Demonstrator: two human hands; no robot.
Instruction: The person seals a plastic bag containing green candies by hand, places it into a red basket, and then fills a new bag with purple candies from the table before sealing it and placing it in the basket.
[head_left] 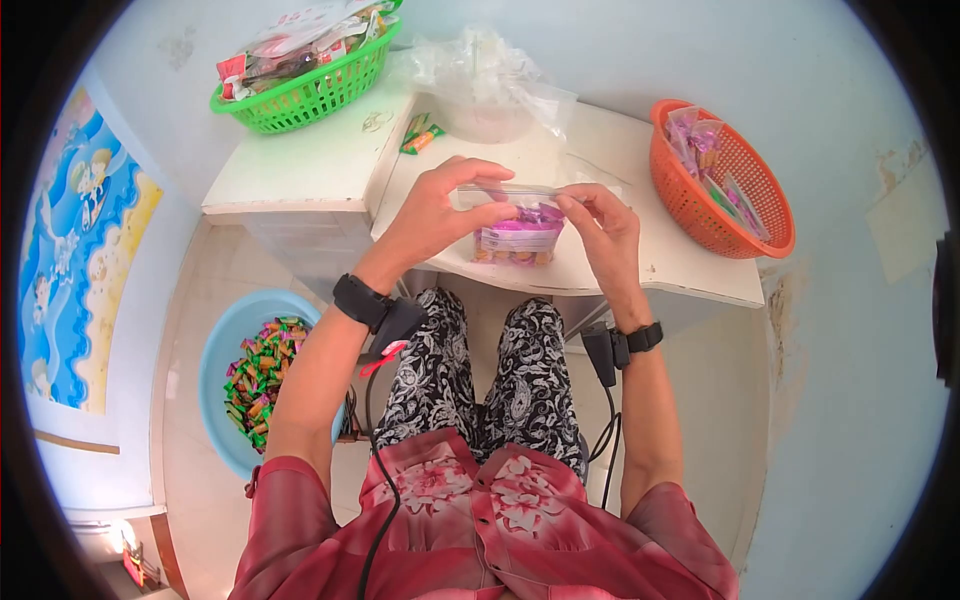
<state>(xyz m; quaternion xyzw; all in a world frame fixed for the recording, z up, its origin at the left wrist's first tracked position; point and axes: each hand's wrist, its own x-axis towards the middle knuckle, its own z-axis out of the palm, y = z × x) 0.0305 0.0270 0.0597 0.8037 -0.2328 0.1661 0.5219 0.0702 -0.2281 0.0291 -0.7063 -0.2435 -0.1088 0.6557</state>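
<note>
A clear zip bag [517, 243] of small purple-wrapped snacks stands near the front edge of the white table. My right hand [607, 228] pinches its upper right corner between thumb and fingers. At the upper left, my left hand [447, 208] curls around the top edge, its thumb across the front and its fingers behind. The bag's top strip runs between both hands. Part of the left side of the bag is hidden by my left hand.
Clear plastic bags [490, 85] pile at the back, beside a few green-wrapped snacks [422, 138]. An orange basket [700, 215] holds filled bags at right; a green basket [320, 95] of packages is at left. Below, a blue basin [222, 350] holds many wrapped snacks.
</note>
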